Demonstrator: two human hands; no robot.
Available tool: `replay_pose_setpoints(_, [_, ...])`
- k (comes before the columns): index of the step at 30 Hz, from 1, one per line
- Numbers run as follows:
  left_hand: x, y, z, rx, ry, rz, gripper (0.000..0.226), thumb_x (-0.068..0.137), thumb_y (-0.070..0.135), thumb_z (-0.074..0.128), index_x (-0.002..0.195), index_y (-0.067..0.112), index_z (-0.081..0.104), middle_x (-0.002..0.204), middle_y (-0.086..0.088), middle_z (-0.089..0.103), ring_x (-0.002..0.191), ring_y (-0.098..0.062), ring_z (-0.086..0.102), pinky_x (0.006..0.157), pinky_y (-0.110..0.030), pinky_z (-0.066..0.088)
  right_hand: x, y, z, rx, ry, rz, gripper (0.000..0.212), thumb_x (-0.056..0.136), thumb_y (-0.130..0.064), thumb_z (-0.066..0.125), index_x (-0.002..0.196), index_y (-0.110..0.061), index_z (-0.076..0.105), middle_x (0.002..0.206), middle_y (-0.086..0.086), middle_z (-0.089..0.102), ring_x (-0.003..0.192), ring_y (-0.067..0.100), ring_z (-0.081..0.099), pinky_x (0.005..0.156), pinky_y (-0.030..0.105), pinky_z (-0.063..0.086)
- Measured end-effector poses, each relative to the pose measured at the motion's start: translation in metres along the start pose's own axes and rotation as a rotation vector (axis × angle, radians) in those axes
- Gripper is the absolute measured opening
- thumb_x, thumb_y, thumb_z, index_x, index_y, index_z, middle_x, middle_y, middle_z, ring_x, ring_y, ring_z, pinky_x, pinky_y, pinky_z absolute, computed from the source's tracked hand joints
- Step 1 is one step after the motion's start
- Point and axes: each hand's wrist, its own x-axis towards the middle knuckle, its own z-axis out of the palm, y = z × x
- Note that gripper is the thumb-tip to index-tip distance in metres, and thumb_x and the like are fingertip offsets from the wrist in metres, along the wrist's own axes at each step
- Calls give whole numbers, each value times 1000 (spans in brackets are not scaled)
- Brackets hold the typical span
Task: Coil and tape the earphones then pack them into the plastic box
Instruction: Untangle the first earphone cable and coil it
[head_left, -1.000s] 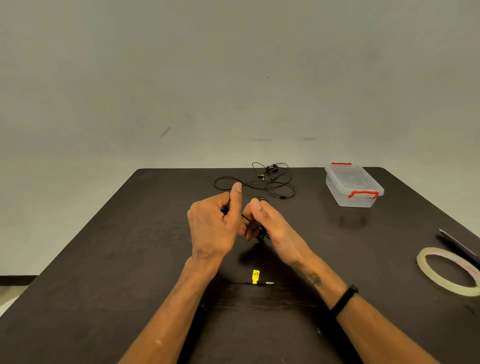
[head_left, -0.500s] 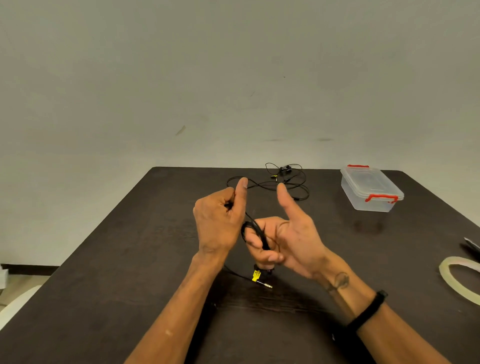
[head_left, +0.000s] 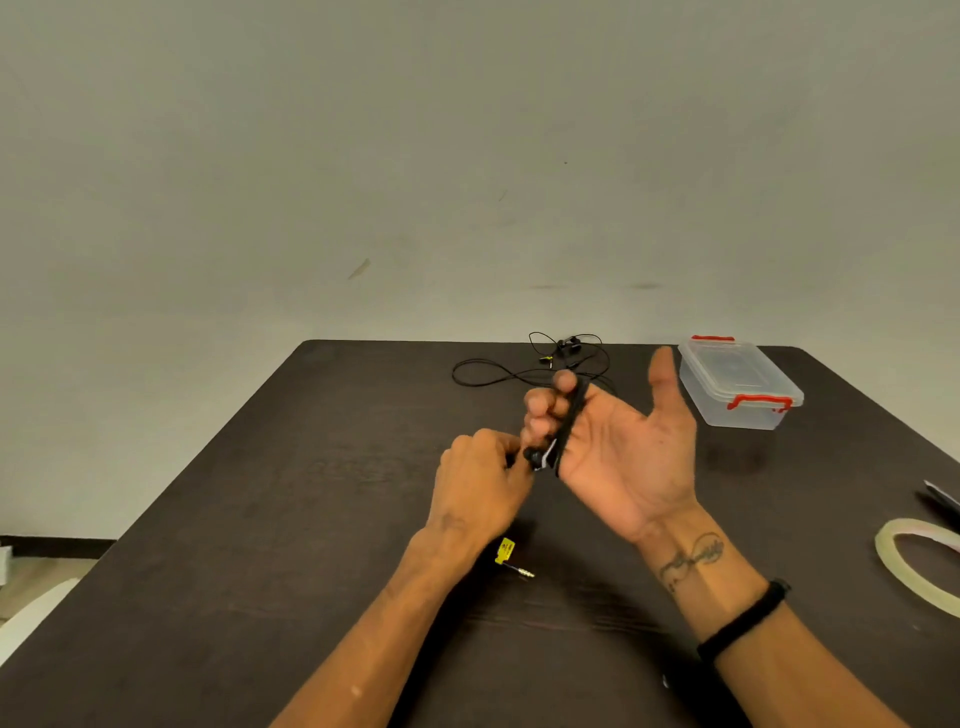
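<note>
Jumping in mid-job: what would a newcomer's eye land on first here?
The two hands at the centre of the table: the right hand, palm up, has the black earphone cable wound round its curled fingers, while the left hand pinches the cable beside it. Next, the lidded plastic box with red clips at far right, and the tape roll at the right edge.

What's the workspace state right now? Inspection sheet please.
Surface: dark wooden table.
Job's things: earphones coiled round fingers of right hand; box closed, far right; tape at right edge.
Clutter: second earphones tangled at far edge; dark item by tape, unclear.
Grippers: left hand pinches earphones' end; right hand palm up, fingers curled.
Cables: plug with yellow tag loose below left wrist.
Surroundings: plain wall.
</note>
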Motion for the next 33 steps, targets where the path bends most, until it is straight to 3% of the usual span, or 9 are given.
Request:
replay_pose_setpoints(5, [-13, 14, 17, 172, 11, 208, 65, 106, 50, 45, 52, 16, 37, 44, 0, 38, 43, -23, 36, 56, -38, 47, 2, -15, -11, -91, 187, -266, 81, 91, -86, 32, 95, -9, 60, 98, 21, 67, 86, 31, 64, 88, 42, 50])
replay_pose_setpoints(9, [-16, 19, 19, 205, 84, 340, 63, 106, 51, 44, 53, 19, 33, 44, 2, 34, 42, -23, 34, 51, -38, 46, 5, -18, -19, -347, 274, -301, 80, 97, -80, 24, 98, -10, 60, 94, 24, 69, 83, 32, 66, 83, 42, 53])
replay_pose_setpoints(14, [-11, 19, 2, 208, 304, 373, 56, 101, 44, 60, 56, 21, 35, 46, 4, 40, 42, -19, 39, 41, -31, 36, 7, -4, -17, -622, 258, -116, 79, 97, -78, 19, 106, -9, 57, 94, 23, 70, 81, 31, 67, 80, 43, 56])
replay_pose_setpoints(17, [-7, 15, -7, 208, 395, 394, 56, 100, 41, 64, 56, 22, 37, 48, 7, 41, 42, -13, 35, 42, -28, 30, 3, 3, -13, -798, 190, 13, 87, 95, -79, 18, 109, -5, 61, 97, 19, 70, 91, 29, 65, 82, 33, 55])
replay_pose_setpoints(20, [-3, 10, -13, 229, 468, 425, 56, 101, 42, 65, 55, 21, 41, 50, 6, 46, 47, -8, 33, 43, -30, 30, 1, 7, -12, -931, 77, 133, 102, 93, -78, 14, 107, 11, 62, 100, 35, 66, 91, 32, 63, 88, 40, 55])
replay_pose_setpoints(22, [-1, 5, -16, 249, 509, 469, 54, 101, 45, 64, 56, 23, 44, 51, 6, 47, 50, -8, 37, 46, -30, 34, -1, 9, -9, -977, 15, 187, 102, 95, -78, 10, 99, 9, 63, 84, 31, 64, 74, 31, 61, 78, 43, 54])
replay_pose_setpoints(25, [2, -1, -19, 251, 546, 505, 50, 100, 48, 61, 58, 22, 48, 53, 7, 47, 53, -8, 37, 48, -27, 31, -1, 12, -6, -1020, -57, 303, 99, 92, -80, 5, 82, -1, 64, 61, 13, 55, 52, 20, 48, 55, 30, 42])
replay_pose_setpoints(29, [10, -5, -19, 114, 344, 319, 47, 102, 54, 52, 68, 21, 52, 55, 8, 46, 55, -11, 41, 53, -31, 32, -1, 11, -9, -973, -112, 472, 93, 93, -86, 5, 68, -10, 53, 53, 3, 32, 46, 18, 20, 53, 32, 23])
replay_pose_setpoints(33, [14, 2, -21, -646, -170, 119, 27, 100, 35, 42, 83, 15, 44, 74, 5, 44, 69, -8, 42, 71, -35, 41, -1, 5, -8, -657, -176, 519, 72, 101, -73, 20, 65, -14, 38, 51, 0, 21, 46, 16, 9, 52, 37, 13])
